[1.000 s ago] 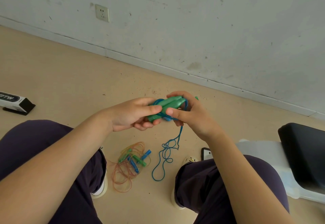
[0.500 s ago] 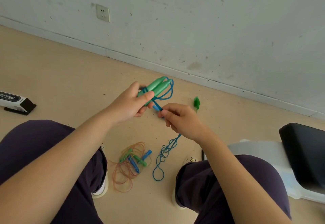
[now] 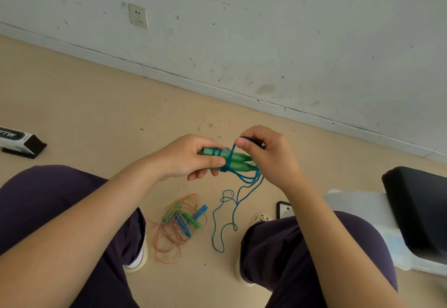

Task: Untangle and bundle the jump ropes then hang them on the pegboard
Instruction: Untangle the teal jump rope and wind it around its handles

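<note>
Left hand (image 3: pixel 191 156) is gripping the pair of green plastic jump-rope handles (image 3: pixel 232 160), fingers curled under them and thumb lying along the near side; the handles are lying roughly level, side by side, sticking out to the right of that grip. Right hand (image 3: pixel 266 153) is pinching the thin blue cord (image 3: pixel 238 196) between thumb and forefinger just above the handles. From the pinch the cord is running down across the handles and is wrapping around them next to the left thumb. Below the handles the cord is hanging in loose loops, trailing to the beige floor (image 3: pixel 96 114) between the person's knees. Below and left of the left grip, a tangled pile of orange cord with blue and green handles (image 3: pixel 180 225) is lying on the floor, apart from the blue cord.
</note>
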A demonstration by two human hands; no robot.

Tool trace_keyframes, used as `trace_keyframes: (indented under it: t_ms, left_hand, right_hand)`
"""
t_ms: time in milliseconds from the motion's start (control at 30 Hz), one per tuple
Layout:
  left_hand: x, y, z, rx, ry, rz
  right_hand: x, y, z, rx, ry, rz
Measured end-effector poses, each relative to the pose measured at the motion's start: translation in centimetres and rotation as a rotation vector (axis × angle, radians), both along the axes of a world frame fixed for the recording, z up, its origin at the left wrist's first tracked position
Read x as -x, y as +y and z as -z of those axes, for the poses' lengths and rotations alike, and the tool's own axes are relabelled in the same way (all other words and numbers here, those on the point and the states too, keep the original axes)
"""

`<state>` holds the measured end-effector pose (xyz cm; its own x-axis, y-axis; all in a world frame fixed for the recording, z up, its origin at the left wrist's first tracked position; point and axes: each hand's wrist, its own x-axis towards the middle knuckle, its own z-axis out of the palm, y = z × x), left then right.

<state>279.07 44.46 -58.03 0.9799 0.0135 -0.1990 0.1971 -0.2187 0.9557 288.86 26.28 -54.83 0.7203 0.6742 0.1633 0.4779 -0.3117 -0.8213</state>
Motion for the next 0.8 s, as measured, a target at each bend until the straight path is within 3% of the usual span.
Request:
trace_keyframes:
  t_ms: [133, 500, 800]
  left_hand:
    - [0.1, -0.4, -0.3, 0.054, -0.010, 0.119]
    - [0.1, -0.8, -0.1, 0.059, 0.046, 0.089]
    - [0.1, -1.0, -0.5, 0.002, -0.071, 0.071]
  right_hand:
    - [1.0, 0.9, 1.0, 0.019, -0.016, 0.016]
    - [0.7, 2.1, 2.4, 0.057, -0.125, 0.185]
    - [0.8, 2.0, 2.0, 0.028, 0.005, 0.199]
